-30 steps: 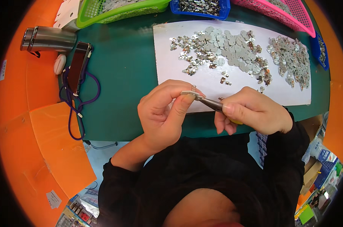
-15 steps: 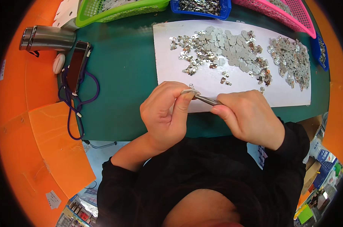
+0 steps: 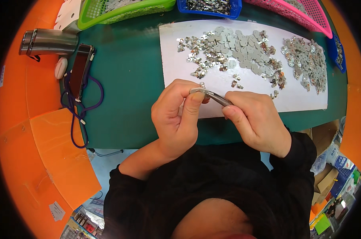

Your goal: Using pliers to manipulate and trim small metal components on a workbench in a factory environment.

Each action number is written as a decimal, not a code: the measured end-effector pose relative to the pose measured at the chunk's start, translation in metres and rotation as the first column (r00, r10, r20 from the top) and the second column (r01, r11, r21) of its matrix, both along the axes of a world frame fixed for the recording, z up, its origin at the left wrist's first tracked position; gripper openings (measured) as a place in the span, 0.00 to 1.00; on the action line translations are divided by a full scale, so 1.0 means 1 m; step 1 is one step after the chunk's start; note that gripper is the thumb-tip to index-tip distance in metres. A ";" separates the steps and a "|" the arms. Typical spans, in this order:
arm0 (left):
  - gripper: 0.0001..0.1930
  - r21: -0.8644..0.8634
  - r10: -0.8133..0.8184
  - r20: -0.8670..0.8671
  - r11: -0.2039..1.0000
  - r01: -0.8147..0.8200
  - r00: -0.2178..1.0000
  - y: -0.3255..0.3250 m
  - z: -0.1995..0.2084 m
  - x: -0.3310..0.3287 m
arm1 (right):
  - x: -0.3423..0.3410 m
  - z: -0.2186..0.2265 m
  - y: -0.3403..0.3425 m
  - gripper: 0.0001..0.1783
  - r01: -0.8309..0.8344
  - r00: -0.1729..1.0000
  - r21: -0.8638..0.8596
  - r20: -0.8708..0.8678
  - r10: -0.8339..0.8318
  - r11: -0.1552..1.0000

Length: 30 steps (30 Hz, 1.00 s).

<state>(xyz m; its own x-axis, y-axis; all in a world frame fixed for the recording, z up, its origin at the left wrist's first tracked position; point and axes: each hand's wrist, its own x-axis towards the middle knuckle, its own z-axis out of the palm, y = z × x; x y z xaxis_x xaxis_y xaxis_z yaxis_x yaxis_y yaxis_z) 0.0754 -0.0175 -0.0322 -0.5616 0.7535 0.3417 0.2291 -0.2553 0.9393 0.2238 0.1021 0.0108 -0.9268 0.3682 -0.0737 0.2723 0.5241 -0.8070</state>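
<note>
My left hand point(image 3: 173, 119) pinches a small flat grey piece point(image 3: 196, 91) between thumb and forefinger, above the near edge of the white board point(image 3: 174, 63). In my right hand point(image 3: 262, 123) are slim metal pliers point(image 3: 219, 99); their handles are hidden in my palm. The jaws meet the right end of the grey piece, where a bit of shiny metal shows. Beyond my hands, a heap of grey flat pieces point(image 3: 244, 49) lies on the board with shiny metal clips point(image 3: 198, 71) around it. A few loose clips point(image 3: 236, 84) lie closer to me.
Another heap of parts point(image 3: 306, 65) covers the board's right side. Along the back stand a green basket point(image 3: 128, 12), a blue bin point(image 3: 212, 15) and a pink basket point(image 3: 292, 18). A phone point(image 3: 80, 69) with a purple cord and a steel flask point(image 3: 51, 42) are at the left.
The pliers have tilted more steeply, and my right hand has shifted slightly left and up. The grey piece has turned a little in my left fingers.
</note>
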 end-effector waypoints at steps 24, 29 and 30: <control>0.05 -0.021 0.024 0.120 1.000 -0.022 0.992 0.003 0.008 0.006 | 0.000 -0.001 0.002 0.15 0.006 1.000 0.047 -0.005 -0.006 0.999; 0.05 -0.021 0.012 0.018 1.000 -0.011 1.000 0.005 0.006 0.003 | 0.000 -0.002 0.003 0.15 -0.002 0.999 0.054 -0.034 0.004 0.999; 0.05 -0.019 0.019 0.004 1.000 -0.018 1.000 0.005 0.006 0.003 | 0.001 -0.002 0.003 0.15 -0.008 0.999 0.054 -0.032 0.010 0.999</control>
